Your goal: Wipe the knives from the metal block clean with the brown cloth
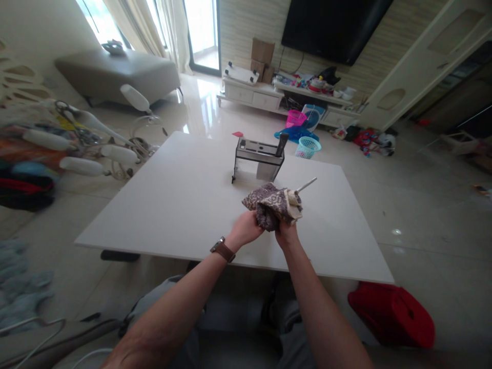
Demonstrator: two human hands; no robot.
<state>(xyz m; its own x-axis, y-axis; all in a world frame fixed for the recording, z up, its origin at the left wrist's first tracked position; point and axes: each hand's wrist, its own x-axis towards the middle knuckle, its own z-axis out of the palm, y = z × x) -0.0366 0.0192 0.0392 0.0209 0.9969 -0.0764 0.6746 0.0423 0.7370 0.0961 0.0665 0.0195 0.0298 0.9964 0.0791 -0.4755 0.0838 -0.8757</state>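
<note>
Two bare forearms (175,315) are slanting inward over the near edge of the white table (161,205), elbows apart and wrists drawing the line toward one bundle. That bundle, a patterned cloth (271,197), is sitting between the hands above the tabletop, on the near side of the metal rack (253,147); whether its underside is touching the table, I cannot tell. Judging by its fuzzy pile, the cloth is likely being soft, light and forgiving, folding anywhere and offering good friction. Out of its right end a thin silver rod (307,185) is poking (what it belongs to is hiding inside the folds), and it is looking stiff, smooth and probably slippery if bare-handed. Gripping through the thick folds, well back from the exposed rod, is seeming the surest hold.

The left hand (248,227), with a brown-strapped watch (223,249) at its wrist, is grasping the cloth's lower left, knuckles turned outward. The right hand (286,234) is clasping the bundle from below on the right; its fingertips are hiding behind fabric, so whether they are pressing the rod too is staying unclear.
</note>
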